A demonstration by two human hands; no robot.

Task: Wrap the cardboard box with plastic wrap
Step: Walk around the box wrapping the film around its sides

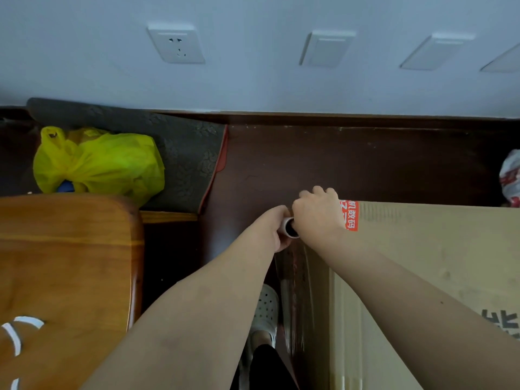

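Note:
A large cardboard box [439,266] fills the lower right, with red printed tape at its far left corner. A roll of plastic wrap [289,228] with a white core stands upright just beyond that corner. My left hand [277,229] grips the roll from the left and my right hand [318,212] grips it from the right and above. A sheet of clear film [295,291] stretches from the roll down along the box's left side. Most of the roll is hidden by my hands.
A wooden seat [64,271] stands at the lower left. A yellow plastic bag [98,161] lies on a dark patterned mat [185,153] by the wall. A white and red bag [510,178] sits at the right edge. My white shoe [264,311] shows below on the dark floor.

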